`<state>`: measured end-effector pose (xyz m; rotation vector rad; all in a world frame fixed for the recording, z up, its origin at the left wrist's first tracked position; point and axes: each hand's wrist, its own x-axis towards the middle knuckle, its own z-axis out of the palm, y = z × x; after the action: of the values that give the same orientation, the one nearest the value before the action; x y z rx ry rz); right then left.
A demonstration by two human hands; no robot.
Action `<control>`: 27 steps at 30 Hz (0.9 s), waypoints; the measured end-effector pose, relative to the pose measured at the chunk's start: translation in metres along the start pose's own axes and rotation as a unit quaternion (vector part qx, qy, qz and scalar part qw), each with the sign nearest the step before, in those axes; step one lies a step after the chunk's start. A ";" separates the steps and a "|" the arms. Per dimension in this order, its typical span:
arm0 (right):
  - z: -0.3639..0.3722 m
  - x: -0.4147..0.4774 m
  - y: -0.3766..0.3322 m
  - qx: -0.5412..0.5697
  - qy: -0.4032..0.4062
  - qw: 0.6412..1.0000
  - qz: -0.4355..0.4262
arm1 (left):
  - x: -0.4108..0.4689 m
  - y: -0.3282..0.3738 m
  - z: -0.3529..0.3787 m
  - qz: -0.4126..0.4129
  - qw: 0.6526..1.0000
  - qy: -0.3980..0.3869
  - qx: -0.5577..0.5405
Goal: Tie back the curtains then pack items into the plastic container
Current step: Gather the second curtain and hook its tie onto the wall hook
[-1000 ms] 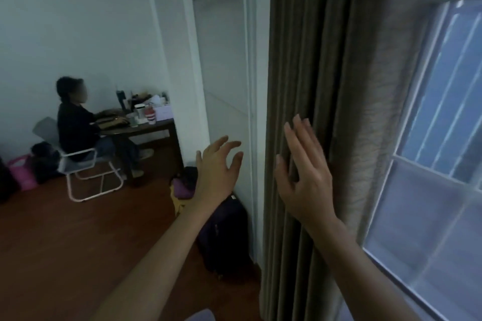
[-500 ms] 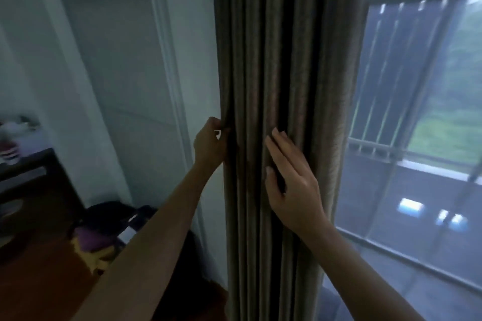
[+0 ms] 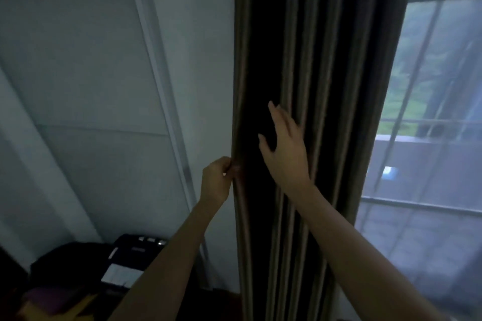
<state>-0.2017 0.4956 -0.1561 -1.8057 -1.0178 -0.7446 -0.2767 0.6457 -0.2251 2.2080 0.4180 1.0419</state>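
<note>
left hand (image 3: pixel 217 181) is curled tight, pinching the curtain (image 3: pixel 307 65) at its left edge, right where the fabric meets the wall (image 3: pixel 198 34). right hand (image 3: pixel 285 148) is spread wide and flat, fingers (image 3: pixel 273 112) up, pressed on the dark folds just right of the left hand and a little higher, holding nothing. the curtain hangs gathered in upright pleats, running above and below both hands. to the right of the right hand its far edge gives way to the window (image 3: pixel 433 91), bright and free of fabric. left of the left hand, bare wall and a pale door (image 3: pixel 86 86), open room there. below the left forearm, a dark suitcase (image 3: pixel 135 255) sits low on the floor. no container in view.
</note>
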 end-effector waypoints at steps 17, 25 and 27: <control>0.062 -0.072 0.057 -0.084 -0.088 0.974 0.190 | -0.051 -0.085 -0.007 -0.085 0.991 -0.105 0.024; 0.076 -0.188 0.077 -0.183 -0.285 0.894 0.293 | -0.047 -0.101 0.005 -0.117 0.981 -0.130 -0.090; 0.073 -0.200 0.075 -0.185 -0.289 0.894 0.289 | -0.048 -0.098 0.008 -0.118 0.979 -0.135 -0.098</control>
<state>-0.2268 0.4778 -0.3798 -2.5859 -0.6371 -0.0101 -0.3018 0.6888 -0.3223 2.0274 0.4227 0.6189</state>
